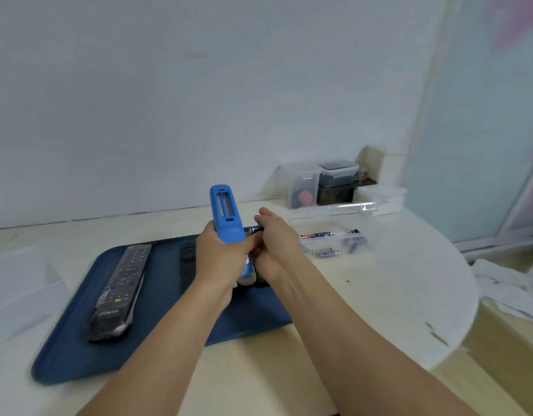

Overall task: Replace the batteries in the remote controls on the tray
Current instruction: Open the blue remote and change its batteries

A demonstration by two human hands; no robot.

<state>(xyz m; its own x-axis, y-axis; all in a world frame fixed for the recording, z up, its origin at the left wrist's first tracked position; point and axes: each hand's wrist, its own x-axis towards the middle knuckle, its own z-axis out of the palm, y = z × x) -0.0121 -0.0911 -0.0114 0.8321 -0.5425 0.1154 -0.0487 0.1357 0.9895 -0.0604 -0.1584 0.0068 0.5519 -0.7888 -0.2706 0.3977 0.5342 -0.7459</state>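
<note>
At the left edge of the table (259,370) sits a pale translucent box (16,292), and just beside it your blue tray (157,334) lies on the table's near-left part. On the tray's left side rests a long black remote (121,289) wrapped in clear film; a second black remote (188,265) lies near the tray's middle, partly hidden by your wrist. Your left hand (221,259) is curled round the lower body of the blue-sleeved remote (226,216), holding it upright above the tray's far right part with its open battery bay facing you. Your right hand (275,244) touches it from the right, fingers curled on a dark battery (254,229) beside the remote. Further right, a clear open case (334,240) holds loose batteries (325,251), and stacked plastic containers (322,184) stand at the table's far right corner.
</note>
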